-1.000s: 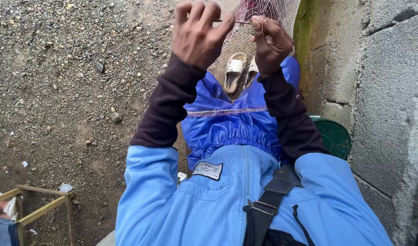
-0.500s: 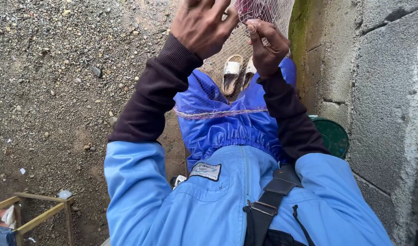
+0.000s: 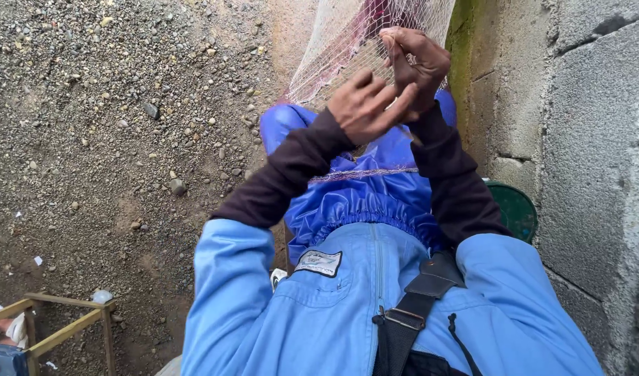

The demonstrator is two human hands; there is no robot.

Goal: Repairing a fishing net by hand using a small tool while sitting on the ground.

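The thin, pale, stringy net (image 3: pixel 347 49) hangs up high, over the shiny blue knees. The right hand (image 3: pixel 417 66) pinches its mesh with bent fingers — the left hand (image 3: pixel 365 104) touches it, fingers loosely spread.

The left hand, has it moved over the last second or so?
Yes. The left hand has come in toward the right hand and the block wall, now close against it at the net.

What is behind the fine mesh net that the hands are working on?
Through the net a reddish patch and gravel ground show faintly. The left hand and right hand cover its lower part; what lies there is hidden.
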